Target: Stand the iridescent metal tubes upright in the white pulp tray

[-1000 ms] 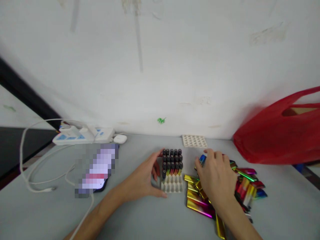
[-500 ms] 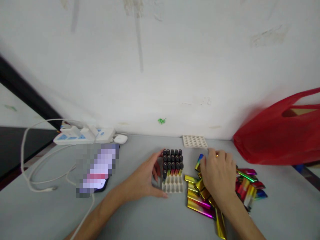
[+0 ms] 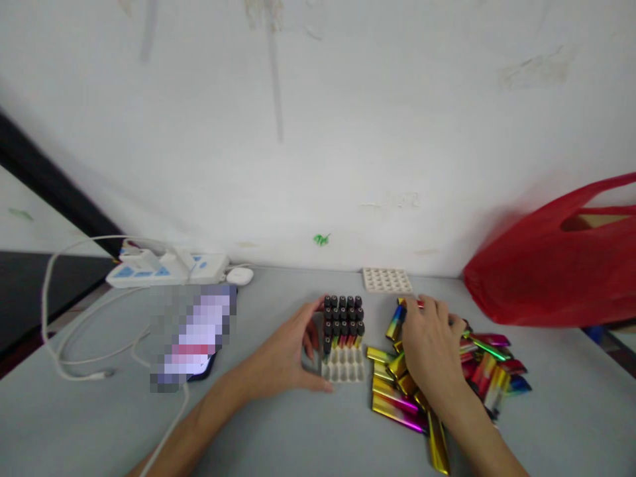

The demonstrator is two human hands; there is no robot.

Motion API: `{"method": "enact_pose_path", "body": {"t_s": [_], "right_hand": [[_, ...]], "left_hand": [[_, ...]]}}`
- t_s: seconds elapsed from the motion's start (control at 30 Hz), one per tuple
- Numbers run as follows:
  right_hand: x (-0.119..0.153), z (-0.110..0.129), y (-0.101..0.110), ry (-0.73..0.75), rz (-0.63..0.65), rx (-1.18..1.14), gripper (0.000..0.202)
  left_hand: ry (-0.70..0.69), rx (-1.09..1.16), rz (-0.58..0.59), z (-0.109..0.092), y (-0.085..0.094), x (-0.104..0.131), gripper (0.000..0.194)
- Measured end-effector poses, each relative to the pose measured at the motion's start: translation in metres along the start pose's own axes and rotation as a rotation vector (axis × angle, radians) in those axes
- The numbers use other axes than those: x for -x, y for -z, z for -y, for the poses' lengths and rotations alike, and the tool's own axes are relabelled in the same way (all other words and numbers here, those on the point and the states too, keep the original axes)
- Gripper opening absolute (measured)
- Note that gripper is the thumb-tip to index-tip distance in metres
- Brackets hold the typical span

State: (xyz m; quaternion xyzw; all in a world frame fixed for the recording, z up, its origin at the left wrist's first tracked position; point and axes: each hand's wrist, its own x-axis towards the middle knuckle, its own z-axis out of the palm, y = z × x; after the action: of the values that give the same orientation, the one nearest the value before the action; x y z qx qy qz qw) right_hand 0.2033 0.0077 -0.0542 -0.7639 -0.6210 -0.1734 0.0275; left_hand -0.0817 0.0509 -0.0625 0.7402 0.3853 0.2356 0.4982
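My left hand [image 3: 293,351] curves around the left side of a pale moulded tray [image 3: 345,374], thumb at its near edge and fingers at the far left corner. Slim tubes with black tips [image 3: 342,315] stand upright in rows in the tray's back part; the front cups hold none. My right hand [image 3: 431,344] is bent down over a loose pile of shiny metallic tubes [image 3: 397,404], gold, red, blue and purple. Its fingers are curled, with a bit of red showing by the fingertips; what they grip is mostly hidden.
A second pale tray [image 3: 387,280] lies by the wall. A red bag [image 3: 556,271] stands at the right. On the left are a phone [image 3: 199,338] with a blurred screen, a white power strip [image 3: 169,270], a small white case [image 3: 240,276] and a looping white cable [image 3: 54,344].
My right hand has shifted slightly within the pile and its fingers have moved, uncovering more of the blue tube at the pile's back left. My left hand and the tray have stayed put.
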Motion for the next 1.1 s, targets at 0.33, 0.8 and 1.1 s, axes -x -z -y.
{"method": "enact_pose_path", "body": {"t_s": [0.33,0.8,1.1], "right_hand": [[-0.002,-0.004,0.000,0.021,0.049,-0.012,0.032],[-0.005,-0.006,-0.010,0.100,0.023,-0.038,0.024],[-0.008,-0.007,-0.010,0.188,-0.081,-0.156,0.017]], "left_hand": [[-0.011,0.006,-0.006,0.001,0.000,0.000,0.146],[0.005,-0.008,0.008,0.002,0.000,0.000,0.146],[0.006,-0.005,0.002,-0.001,0.000,-0.001,0.145]]}}
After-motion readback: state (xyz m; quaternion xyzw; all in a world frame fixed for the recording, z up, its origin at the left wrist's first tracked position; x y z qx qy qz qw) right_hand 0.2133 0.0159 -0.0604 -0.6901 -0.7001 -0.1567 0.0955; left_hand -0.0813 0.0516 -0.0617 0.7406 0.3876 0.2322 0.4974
